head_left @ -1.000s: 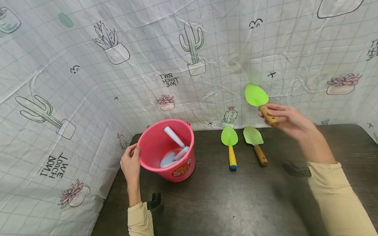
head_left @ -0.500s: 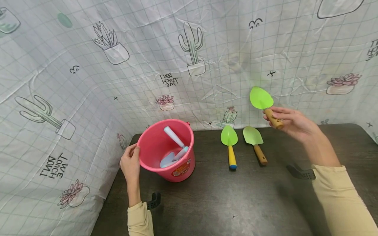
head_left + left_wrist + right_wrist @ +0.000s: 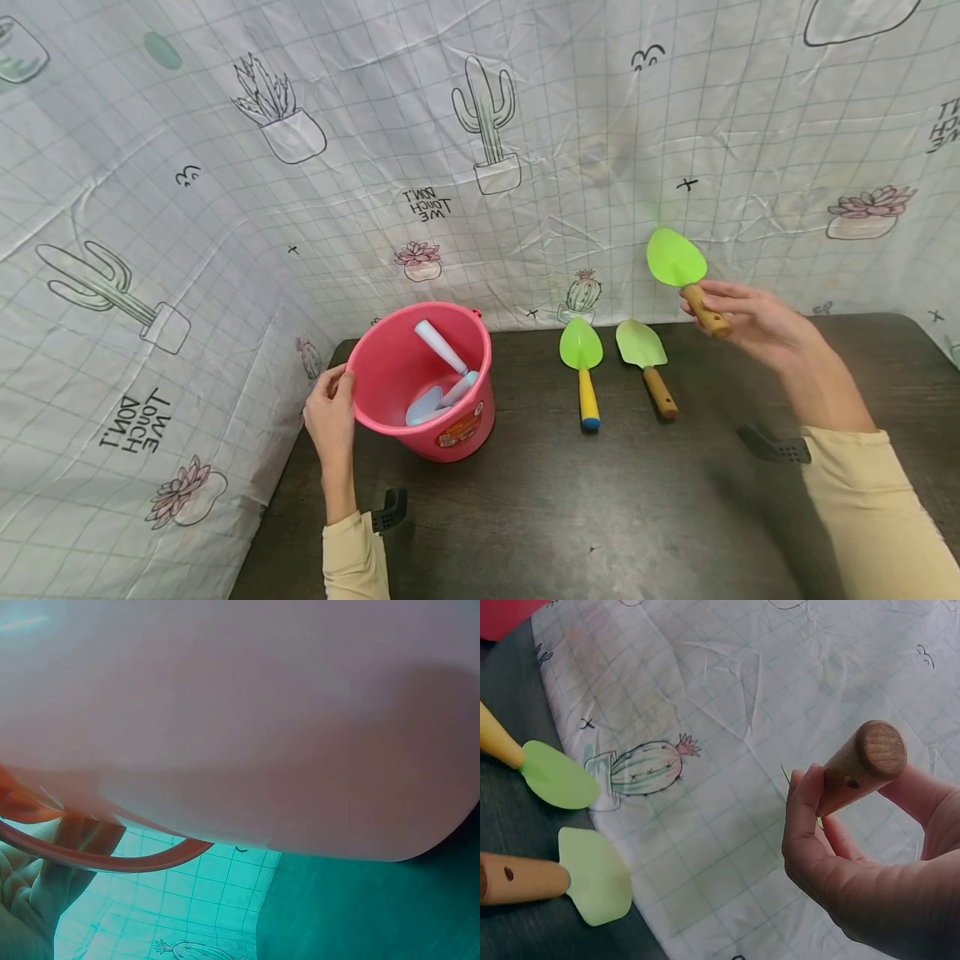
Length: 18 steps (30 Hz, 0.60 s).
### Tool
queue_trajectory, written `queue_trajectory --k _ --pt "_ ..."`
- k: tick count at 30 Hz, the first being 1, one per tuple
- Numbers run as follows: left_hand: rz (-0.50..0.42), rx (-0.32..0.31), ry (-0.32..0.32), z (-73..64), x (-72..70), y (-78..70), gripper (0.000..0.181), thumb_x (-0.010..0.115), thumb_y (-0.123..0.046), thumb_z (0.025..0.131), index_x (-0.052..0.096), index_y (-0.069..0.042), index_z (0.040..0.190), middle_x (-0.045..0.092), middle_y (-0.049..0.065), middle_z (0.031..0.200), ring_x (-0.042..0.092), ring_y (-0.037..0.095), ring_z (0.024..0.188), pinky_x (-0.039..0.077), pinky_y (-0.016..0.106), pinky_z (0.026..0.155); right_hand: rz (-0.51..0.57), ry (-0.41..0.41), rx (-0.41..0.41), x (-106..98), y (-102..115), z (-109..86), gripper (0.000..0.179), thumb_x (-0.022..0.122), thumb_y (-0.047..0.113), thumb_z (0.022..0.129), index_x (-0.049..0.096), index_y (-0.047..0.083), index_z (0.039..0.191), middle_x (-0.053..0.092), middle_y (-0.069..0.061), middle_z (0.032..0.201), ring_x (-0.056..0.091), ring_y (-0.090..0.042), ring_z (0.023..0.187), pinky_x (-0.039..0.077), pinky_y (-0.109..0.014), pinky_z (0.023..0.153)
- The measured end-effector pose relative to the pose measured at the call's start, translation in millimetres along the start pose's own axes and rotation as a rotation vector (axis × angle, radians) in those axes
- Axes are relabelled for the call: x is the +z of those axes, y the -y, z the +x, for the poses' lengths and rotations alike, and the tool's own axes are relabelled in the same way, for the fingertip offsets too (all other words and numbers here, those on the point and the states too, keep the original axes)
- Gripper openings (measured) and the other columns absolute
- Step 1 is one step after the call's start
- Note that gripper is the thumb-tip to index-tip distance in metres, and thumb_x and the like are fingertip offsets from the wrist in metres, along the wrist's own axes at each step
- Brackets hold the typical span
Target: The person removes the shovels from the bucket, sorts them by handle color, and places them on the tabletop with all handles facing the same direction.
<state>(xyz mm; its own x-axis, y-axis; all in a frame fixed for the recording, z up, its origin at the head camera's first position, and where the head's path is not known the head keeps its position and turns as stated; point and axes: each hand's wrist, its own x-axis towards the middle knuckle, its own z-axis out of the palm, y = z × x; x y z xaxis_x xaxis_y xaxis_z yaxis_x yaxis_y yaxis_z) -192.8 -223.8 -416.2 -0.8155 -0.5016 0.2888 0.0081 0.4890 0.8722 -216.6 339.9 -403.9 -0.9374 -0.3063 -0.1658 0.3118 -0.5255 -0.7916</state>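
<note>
My left hand [image 3: 332, 414] grips the left rim of a pink bucket [image 3: 427, 333]. In the left wrist view the bucket's wall [image 3: 210, 712] fills most of the picture, and a curved handle [image 3: 150, 862] passes by my fingers. Inside the bucket lie pale blue and white hand tools [image 3: 442, 346]; their full shapes are partly hidden. My right hand [image 3: 765, 325] pinches the wooden handle of a bright green trowel [image 3: 677, 257], held up off the table with its blade toward the backdrop. In the right wrist view that wooden handle [image 3: 862, 769] points at the camera and hides the blade.
On the dark table [image 3: 525, 517] lie a green trowel with a yellow handle [image 3: 582, 346] and a pale green trowel with a wooden handle [image 3: 642, 343], side by side right of the bucket. A white cactus-print cloth [image 3: 360, 150] hangs behind and to the left.
My right hand has moved a little right and down with the trowel, away from the bucket. The left hand and bucket stay where they were.
</note>
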Motion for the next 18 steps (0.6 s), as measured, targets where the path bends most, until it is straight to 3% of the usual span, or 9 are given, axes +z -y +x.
queue_trajectory --k 18 --pt "0.015 -0.005 -0.001 -2.8 -1.0 -0.7 0.028 0.062 -0.019 0.1 0.076 -0.002 0.118 0.077 0.018 0.104 0.062 0.0 0.077 0.043 0.016 0.071 -0.056 -0.009 0.012 -35 -14 -11.3 0.039 0.039 -0.003 0.108 0.074 0.013 0.116 0.071 -0.01 0.112 0.068 -0.021 0.096 0.054 -0.032 0.082"
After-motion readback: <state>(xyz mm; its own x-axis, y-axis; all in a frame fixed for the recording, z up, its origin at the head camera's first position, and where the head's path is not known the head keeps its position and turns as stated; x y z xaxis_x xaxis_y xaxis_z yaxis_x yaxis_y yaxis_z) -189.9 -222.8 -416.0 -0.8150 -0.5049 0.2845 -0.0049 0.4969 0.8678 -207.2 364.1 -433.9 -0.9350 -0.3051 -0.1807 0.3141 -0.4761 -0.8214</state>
